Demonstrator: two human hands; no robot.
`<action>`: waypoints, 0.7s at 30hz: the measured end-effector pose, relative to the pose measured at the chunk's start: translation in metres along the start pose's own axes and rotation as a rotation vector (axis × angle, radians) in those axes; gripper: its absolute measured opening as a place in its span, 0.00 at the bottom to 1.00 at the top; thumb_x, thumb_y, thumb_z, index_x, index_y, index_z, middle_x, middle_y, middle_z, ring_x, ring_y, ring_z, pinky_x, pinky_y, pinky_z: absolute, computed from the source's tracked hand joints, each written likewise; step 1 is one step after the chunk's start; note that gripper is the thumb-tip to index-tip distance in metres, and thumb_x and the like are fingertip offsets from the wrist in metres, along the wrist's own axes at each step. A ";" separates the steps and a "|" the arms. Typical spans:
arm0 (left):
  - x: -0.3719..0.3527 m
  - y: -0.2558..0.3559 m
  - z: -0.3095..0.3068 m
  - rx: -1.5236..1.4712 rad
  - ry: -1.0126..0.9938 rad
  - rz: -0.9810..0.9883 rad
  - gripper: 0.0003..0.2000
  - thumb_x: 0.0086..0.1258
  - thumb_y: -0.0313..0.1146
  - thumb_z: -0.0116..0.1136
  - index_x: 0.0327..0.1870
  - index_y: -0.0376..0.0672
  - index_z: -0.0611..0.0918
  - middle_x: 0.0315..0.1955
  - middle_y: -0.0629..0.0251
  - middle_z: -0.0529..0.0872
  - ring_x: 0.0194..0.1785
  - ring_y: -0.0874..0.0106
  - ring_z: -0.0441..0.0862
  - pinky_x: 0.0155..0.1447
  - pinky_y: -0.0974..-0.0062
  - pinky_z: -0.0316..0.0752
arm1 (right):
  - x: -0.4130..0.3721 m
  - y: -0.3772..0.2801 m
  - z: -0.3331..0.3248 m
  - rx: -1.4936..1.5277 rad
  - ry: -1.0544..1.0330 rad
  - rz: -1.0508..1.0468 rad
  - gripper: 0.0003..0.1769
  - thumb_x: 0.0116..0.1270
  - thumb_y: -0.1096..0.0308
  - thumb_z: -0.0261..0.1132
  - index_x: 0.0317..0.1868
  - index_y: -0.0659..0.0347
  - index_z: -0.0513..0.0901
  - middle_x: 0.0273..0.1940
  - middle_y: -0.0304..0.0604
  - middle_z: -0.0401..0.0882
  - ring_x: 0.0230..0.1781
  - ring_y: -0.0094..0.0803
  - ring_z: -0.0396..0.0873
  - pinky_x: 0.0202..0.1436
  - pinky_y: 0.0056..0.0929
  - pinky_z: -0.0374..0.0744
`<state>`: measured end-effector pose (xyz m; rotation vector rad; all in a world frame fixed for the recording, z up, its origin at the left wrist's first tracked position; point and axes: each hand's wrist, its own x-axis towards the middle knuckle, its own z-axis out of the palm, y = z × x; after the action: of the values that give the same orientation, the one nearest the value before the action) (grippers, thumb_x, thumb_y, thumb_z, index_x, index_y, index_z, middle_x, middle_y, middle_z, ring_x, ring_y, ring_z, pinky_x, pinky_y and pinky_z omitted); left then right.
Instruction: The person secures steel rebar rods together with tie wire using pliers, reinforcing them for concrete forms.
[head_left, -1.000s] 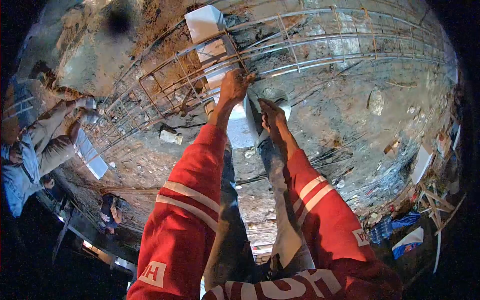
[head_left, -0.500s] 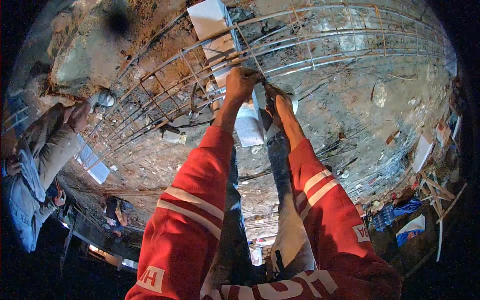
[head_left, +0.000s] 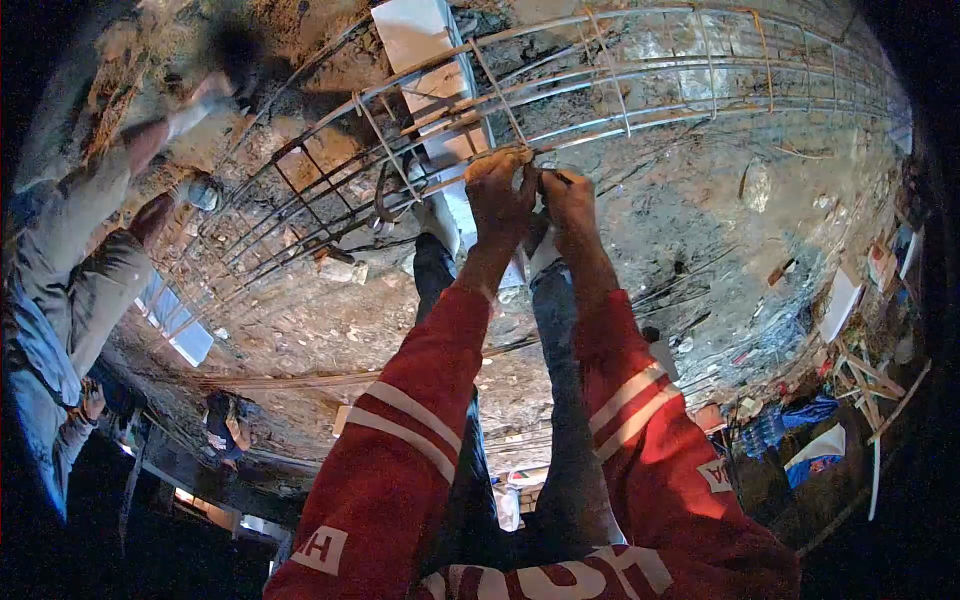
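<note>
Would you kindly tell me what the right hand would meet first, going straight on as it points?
Probably the rusty steel rebar cage, just beyond the right hand; depth is unclear.

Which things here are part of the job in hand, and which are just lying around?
In use: left hand and right hand, both up at a bar of the steel cage.

Lying about: stone, white board, blue bag, wood scraps.

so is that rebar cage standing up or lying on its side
Lying on its side: the rebar cage stretches lengthwise over the dirt, left hand gripping its near bar.
</note>
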<state>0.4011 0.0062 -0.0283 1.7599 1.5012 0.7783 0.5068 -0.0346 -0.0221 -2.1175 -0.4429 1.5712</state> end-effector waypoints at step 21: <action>0.002 0.003 0.010 0.077 0.089 -0.031 0.08 0.51 0.30 0.69 0.31 0.47 0.81 0.34 0.64 0.86 0.41 0.64 0.83 0.49 0.69 0.73 | 0.052 -0.057 -0.038 -0.996 0.165 -1.114 0.13 0.51 0.59 0.64 0.40 0.46 0.83 0.50 0.41 0.75 0.54 0.44 0.68 0.56 0.56 0.62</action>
<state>0.4111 0.0064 -0.0312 1.7741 1.6331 0.8023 0.5593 0.0332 -0.0239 -1.8355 -2.1850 0.4952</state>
